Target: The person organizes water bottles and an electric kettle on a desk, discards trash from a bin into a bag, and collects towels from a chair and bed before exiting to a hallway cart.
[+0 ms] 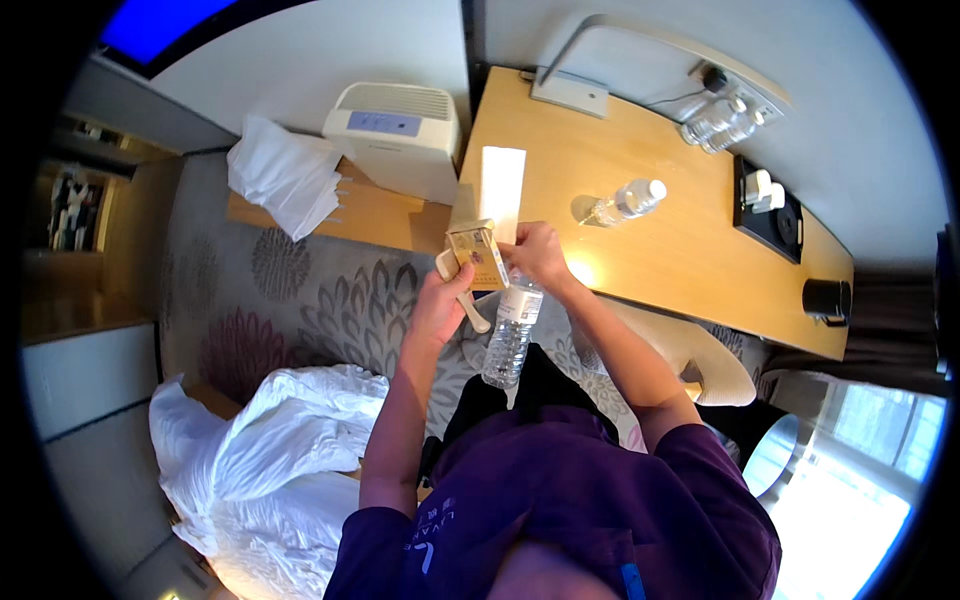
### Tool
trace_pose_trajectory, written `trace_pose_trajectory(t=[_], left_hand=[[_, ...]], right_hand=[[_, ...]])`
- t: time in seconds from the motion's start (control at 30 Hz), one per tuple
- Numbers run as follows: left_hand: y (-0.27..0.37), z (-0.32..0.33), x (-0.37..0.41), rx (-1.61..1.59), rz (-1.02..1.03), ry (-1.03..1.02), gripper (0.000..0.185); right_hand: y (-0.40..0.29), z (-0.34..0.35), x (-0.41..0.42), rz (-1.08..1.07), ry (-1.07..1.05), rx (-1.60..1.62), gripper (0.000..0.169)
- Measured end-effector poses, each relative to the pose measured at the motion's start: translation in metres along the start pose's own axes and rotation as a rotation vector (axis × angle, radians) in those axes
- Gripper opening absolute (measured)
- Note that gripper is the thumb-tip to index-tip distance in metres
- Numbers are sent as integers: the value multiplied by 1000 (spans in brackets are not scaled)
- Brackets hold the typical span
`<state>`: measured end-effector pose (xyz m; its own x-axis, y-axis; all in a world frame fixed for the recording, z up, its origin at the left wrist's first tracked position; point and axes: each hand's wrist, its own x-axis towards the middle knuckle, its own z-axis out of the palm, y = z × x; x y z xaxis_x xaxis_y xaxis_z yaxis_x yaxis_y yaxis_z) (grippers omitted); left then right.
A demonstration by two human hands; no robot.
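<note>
My left hand (442, 300) grips a small yellow-and-cream printed carton (480, 259) together with a cream-coloured handled item (472, 313). The handled item's exact kind I cannot tell. Right beside the carton is my right hand (538, 251), its fingers bent and partly hidden. Below those fingers hangs a clear plastic water bottle (514, 330) with a white label, tilted, its top by the hand. Its neck seems to be in my right hand's grasp. Just beyond both hands, a plain white rectangular item (502, 180) is at the edge of the wooden desk (555, 150).
Another water bottle (626, 202) stands on the desk; two more bottles (712, 124) are by the wall. A black tray (780, 214) holds white cups. A white appliance (397, 135) and a white bag (285, 176) sit to the left. Behind are a chair (705, 352) and rumpled bedding (277, 450).
</note>
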<state>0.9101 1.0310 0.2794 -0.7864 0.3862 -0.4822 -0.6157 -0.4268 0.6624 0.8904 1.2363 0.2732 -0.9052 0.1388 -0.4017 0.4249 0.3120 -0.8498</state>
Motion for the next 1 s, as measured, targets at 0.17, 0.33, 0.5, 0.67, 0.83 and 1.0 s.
trace_pose_trajectory(t=[0.17, 0.33, 0.5, 0.67, 0.83, 1.0], left_hand=[[-14, 21, 11, 20, 1, 74, 30], [-19, 31, 20, 45, 0, 124, 27], [-21, 32, 23, 111, -3, 137, 29], [-26, 8, 28, -8, 29, 105, 32], [-24, -15, 19, -167, 16, 119, 39], [-24, -51, -6, -348, 87, -170, 43]], right_hand=[[2, -7, -8, -129, 89, -277, 50], [-9, -26, -20, 16, -47, -48, 46], [-7, -40, -32, -48, -90, 11, 46], [-11, -66, -46, -66, -80, 38, 36], [-20, -124, -60, -145, 264, -190, 40], [-15, -173, -51, -221, 602, -437, 63]])
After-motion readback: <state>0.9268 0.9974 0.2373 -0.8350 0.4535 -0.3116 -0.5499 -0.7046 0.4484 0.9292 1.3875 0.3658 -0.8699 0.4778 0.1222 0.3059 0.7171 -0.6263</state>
